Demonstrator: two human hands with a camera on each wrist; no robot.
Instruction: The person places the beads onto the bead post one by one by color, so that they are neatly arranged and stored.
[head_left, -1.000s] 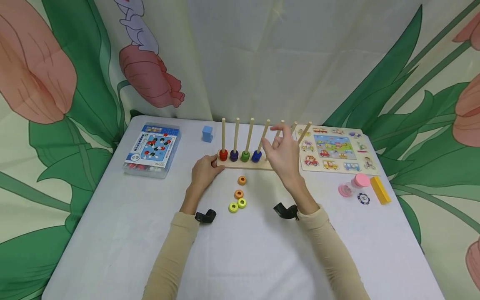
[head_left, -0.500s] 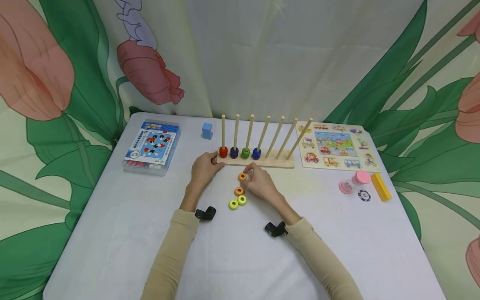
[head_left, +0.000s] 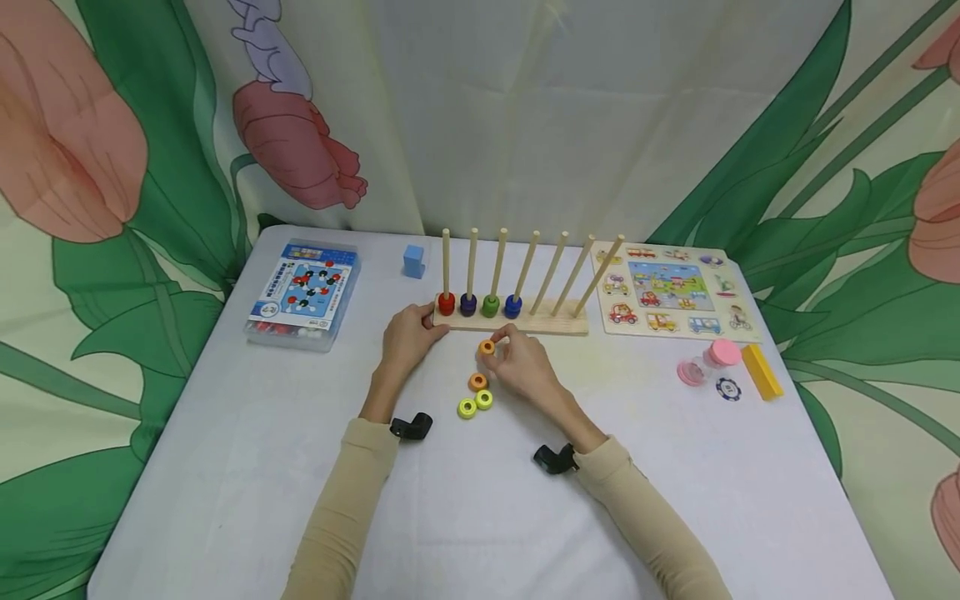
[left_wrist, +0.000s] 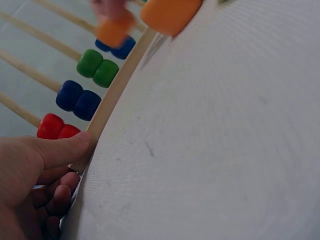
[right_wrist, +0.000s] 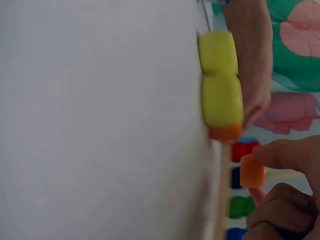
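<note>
A wooden peg board (head_left: 558, 325) with a row of upright pegs stands toward the back of the table. Red beads (left_wrist: 51, 127), dark blue beads (left_wrist: 79, 100), green beads (left_wrist: 98, 68) and blue beads (head_left: 513, 307) sit on its four left pegs; the pegs to the right are bare. My left hand (head_left: 407, 340) grips the board's left end, thumb along the front edge. Between thumb and index finger, my right hand (head_left: 525, 364) pinches an orange bead (right_wrist: 253, 171), just off the cloth before the board. Another orange bead (head_left: 477, 382) and two yellow-green beads (head_left: 476, 404) lie nearer me.
A clear-lidded molecule kit box (head_left: 303, 293) lies at the left, a blue block (head_left: 414, 262) behind. To the right are a vehicle picture puzzle (head_left: 671, 292), a pink sand timer (head_left: 708, 362), a poker chip (head_left: 728, 389) and a yellow bar (head_left: 762, 372).
My right hand has come down from over the pegs to the orange bead, taken it in a pinch and lifted it slightly toward the board. My left hand has stayed put.
</note>
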